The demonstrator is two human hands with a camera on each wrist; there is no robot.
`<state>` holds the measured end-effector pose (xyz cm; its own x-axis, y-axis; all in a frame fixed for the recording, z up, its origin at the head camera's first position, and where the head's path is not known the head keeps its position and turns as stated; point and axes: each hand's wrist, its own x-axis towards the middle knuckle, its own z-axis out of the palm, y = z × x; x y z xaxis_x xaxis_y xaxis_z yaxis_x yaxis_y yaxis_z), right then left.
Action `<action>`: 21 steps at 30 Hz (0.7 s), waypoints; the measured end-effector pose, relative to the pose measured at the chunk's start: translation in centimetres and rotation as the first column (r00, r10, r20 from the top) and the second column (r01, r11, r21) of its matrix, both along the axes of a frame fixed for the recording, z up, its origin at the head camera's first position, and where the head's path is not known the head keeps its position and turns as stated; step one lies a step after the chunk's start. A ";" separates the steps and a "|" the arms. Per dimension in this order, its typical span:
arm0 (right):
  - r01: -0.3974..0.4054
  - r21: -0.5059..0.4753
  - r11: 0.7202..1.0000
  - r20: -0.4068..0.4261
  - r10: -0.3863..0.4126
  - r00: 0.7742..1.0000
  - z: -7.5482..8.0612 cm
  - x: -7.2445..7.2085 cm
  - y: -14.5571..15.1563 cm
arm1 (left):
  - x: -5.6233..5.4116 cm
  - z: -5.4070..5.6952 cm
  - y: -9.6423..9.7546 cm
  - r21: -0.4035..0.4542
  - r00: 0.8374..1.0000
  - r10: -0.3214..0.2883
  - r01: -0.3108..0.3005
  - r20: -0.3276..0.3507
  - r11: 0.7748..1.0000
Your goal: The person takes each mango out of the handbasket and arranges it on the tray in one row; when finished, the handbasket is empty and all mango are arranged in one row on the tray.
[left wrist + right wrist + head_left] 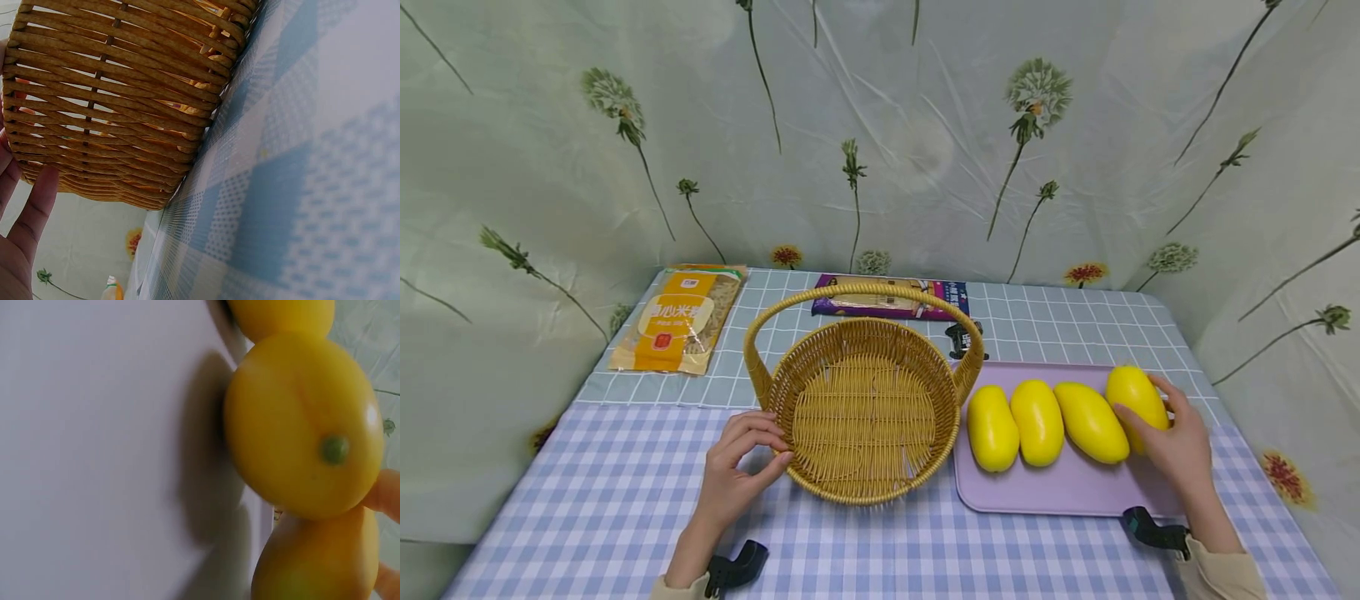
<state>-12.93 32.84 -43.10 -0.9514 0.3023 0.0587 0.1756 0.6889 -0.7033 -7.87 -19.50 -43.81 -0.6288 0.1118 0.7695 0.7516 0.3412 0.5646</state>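
A round wicker basket with a tall arched handle stands in the middle of the table. My left hand holds its left rim, thumb toward the front and fingers further back. In the left wrist view the thumb lies against the woven wall. On the right, several yellow mangoes lie in a row on a lilac tray. My right hand grips the rightmost mango, thumb on its near left side and fingers on its right. The right wrist view shows a neighbouring mango with a green stem end.
An orange-labelled food bag lies at the back left. Behind the basket are a purple packet and a small black item. A checked cloth covers the table front; a floral curtain hangs behind.
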 end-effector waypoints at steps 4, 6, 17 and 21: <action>-0.017 0.014 1.000 0.049 0.016 0.999 -0.2 0.2 0.2 | 0.0 0.0 0.0 0.001 1.000 -0.002 0.002 0.001 1.000; -0.022 0.022 1.000 0.065 0.020 0.998 -0.4 0.2 0.2 | 0.0 0.0 0.0 0.002 1.000 -0.002 0.002 0.000 1.000; -0.069 0.049 0.996 0.113 0.063 0.992 -1.0 0.2 0.2 | 0.0 0.0 0.0 0.009 1.000 -0.007 0.007 -0.006 1.000; -0.090 0.064 0.994 0.121 0.081 0.989 -1.1 0.1 0.2 | 0.0 0.0 0.0 0.009 1.000 -0.004 0.004 -0.005 1.000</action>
